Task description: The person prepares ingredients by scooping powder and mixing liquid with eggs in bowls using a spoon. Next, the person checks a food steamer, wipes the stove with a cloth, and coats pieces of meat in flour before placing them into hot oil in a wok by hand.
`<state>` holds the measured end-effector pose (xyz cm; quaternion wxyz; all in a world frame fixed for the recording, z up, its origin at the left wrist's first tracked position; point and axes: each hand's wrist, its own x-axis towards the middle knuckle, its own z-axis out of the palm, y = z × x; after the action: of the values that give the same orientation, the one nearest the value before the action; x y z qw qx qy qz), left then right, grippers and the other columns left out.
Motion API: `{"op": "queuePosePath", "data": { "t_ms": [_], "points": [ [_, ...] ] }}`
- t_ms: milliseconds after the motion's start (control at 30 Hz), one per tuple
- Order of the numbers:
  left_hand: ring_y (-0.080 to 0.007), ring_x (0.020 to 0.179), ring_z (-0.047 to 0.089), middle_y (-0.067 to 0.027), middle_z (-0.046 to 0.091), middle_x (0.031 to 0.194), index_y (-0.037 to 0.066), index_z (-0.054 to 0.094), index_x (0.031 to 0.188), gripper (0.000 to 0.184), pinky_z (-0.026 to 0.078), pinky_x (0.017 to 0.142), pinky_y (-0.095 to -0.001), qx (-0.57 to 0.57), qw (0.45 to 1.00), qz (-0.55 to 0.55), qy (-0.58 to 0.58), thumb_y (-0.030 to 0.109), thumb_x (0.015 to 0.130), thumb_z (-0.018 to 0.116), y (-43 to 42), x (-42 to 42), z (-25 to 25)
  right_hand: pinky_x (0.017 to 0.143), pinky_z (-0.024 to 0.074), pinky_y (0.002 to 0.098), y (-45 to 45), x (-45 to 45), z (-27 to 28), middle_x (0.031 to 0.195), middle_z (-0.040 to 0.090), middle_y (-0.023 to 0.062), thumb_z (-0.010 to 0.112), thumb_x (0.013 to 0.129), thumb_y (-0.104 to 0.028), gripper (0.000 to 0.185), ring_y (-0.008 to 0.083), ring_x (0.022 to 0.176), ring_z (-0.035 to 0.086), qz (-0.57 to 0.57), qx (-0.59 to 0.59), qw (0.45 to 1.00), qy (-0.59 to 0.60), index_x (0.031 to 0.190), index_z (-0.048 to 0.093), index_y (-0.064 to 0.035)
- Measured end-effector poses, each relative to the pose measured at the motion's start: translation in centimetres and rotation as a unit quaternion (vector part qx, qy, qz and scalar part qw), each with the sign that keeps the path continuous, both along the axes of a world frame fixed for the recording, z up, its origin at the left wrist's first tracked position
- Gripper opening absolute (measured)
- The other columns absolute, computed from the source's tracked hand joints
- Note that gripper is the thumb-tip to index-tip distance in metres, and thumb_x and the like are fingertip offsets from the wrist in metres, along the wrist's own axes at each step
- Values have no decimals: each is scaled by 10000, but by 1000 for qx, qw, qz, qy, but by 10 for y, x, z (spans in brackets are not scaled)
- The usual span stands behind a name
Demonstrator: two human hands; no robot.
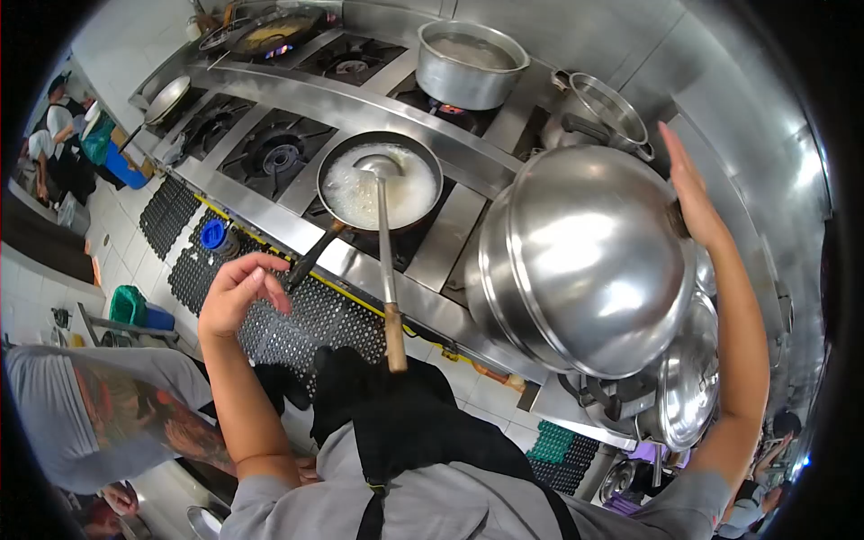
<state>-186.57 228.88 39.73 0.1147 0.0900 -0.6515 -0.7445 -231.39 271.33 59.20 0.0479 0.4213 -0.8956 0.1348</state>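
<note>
My left hand (241, 294) hovers near the end of the frying pan's black handle, its fingers loosely bent and apart, with nothing in them. Pale, foaming liquid bubbles in the frying pan (333, 148) on the front burner. A ladle (385, 247) rests in that liquid, its wooden handle pointing toward me. On the right, my right hand (694, 193) lies against the side of a large shiny steel dome lid (594, 252), fingers stretched out. A dark knob or handle on the dome shows partly beside my palm. The dome covers a wide steel pot (490, 279).
Behind stand a large pot of liquid (470, 76) over a flame and a smaller steel pot (612, 103). A wok (274, 31) sits at the far left. Steel lids (688, 382) stack at right. A person's tattooed arm (148, 405) is close at left.
</note>
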Motion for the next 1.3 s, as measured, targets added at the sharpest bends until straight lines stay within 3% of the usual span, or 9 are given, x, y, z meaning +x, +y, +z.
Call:
{"op": "queuePosePath", "data": {
  "t_ms": [167,300,500,700,833,967,1067,1167,1300],
  "points": [
    [-214,655,649,-113,640,734,-66,559,1170,368,544,642,-328,63,992,96,42,250,1034,429,-83,0,-33,1180,149,440,10,1,2,1581,276,151,244,1004,-592,691,330,1467,236,13,20,997,68,1534,303,-151],
    [-200,651,637,-109,639,731,-51,565,1159,377,526,635,-309,98,984,150,20,284,1032,451,-169,-9,-66,1138,238,452,-42,82,29,1494,385,202,456,975,-385,595,356,1394,353,-21,91,948,303,1463,387,-51],
    [-185,644,655,-126,684,780,-6,596,1147,349,543,631,-295,137,976,22,-170,300,1021,485,-223,-38,-141,857,518,400,-159,258,-97,1103,663,158,804,772,-221,445,292,974,647,-62,54,951,-297,1150,632,-60],
    [-205,750,692,-156,712,904,-11,578,1189,479,569,674,-310,139,902,-264,-312,423,1030,455,-179,-66,-180,831,507,503,-212,299,-285,1152,614,213,647,842,-145,506,383,990,640,-205,62,952,-220,1321,503,-71],
    [-201,837,685,-151,709,994,10,533,1259,634,565,694,-325,191,869,-304,-339,566,1018,346,-128,-63,-190,758,521,458,-193,278,-272,1039,629,228,615,816,-84,503,339,860,662,-176,8,973,-152,1305,501,-55],
    [-175,840,678,-107,714,1012,74,563,1210,660,524,740,-304,224,867,-334,-294,626,1006,265,-105,-65,-186,605,485,340,-179,280,-234,755,599,148,624,847,-88,380,206,637,596,-241,-60,913,-325,1210,530,-28],
    [-161,816,673,-104,706,1009,58,552,1243,640,534,713,-309,175,893,-253,-328,616,994,361,-116,-49,-208,338,350,283,-167,276,-213,562,491,21,608,933,-119,165,115,380,473,-241,-20,896,-372,998,481,-35],
    [-180,785,678,-116,702,978,36,559,1238,559,551,679,-319,129,896,-134,-403,526,971,531,-144,-13,-239,554,449,329,-165,274,-179,696,580,78,661,902,-197,264,156,613,562,-304,53,823,-477,1060,543,-22],
    [-230,742,702,-171,703,854,-24,665,1018,512,557,643,-386,-221,874,7,-433,474,903,623,-187,106,-393,486,415,318,-165,279,-185,667,571,77,649,921,-206,260,146,526,521,-242,76,850,-462,1024,534,3]
  ]
}}
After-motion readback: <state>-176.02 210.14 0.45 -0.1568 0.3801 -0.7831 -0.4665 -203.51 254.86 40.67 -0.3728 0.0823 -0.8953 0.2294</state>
